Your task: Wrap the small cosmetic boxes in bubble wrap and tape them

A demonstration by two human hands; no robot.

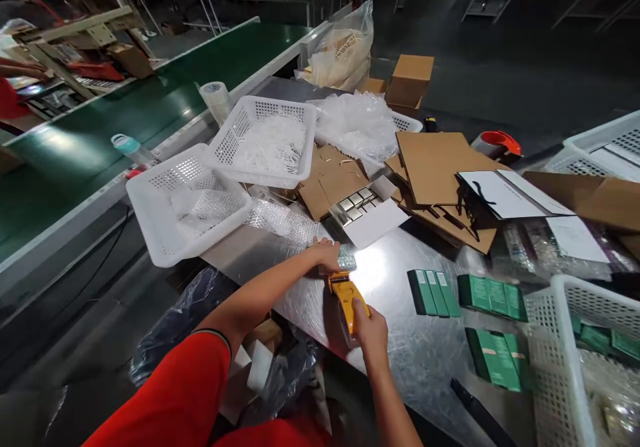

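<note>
Currently the right hand (369, 327) is clenched round a yellow tape dispenser (346, 300) at the near edge of the steel table (400, 280), while the left hand (326, 254), fingers curled down, pins a small bubble-wrapped packet (346, 259) just ahead of the dispenser's nose. Risk, as judged: the packet looks slick on the glossy steel, so a weak hold could let it skid, skewing the tape. The left fingertips sit close to the dispenser's nose, so a jerky pull could nick them.

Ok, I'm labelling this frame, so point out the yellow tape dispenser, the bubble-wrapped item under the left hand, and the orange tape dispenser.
yellow tape dispenser (345, 298): head view, on its yellow body.
bubble-wrapped item (347, 259): head view, on the wrapped end beside the left hand.
orange tape dispenser (501, 142): head view, on its orange top.
</note>
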